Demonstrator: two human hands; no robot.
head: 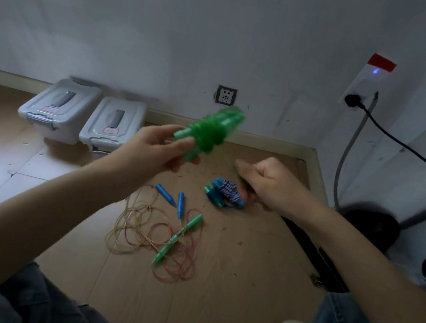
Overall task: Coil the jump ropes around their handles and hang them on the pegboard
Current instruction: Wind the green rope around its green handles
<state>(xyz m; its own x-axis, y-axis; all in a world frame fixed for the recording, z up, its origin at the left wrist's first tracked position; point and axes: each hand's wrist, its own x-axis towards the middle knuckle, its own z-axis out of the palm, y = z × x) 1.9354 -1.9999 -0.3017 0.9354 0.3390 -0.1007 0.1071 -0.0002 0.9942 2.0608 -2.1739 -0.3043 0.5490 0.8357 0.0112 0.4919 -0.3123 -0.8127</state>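
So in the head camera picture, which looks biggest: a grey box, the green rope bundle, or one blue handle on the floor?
1. Grey box
2. Green rope bundle, though it is held up nearer the camera, so this is unsure
3. Blue handle

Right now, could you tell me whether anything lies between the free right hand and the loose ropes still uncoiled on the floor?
Nothing visible does. The right hand hovers over the coiled blue-and-white rope bundle; the loose thin yellow and red ropes lie on open floor nearer the person. No pegboard is in view.
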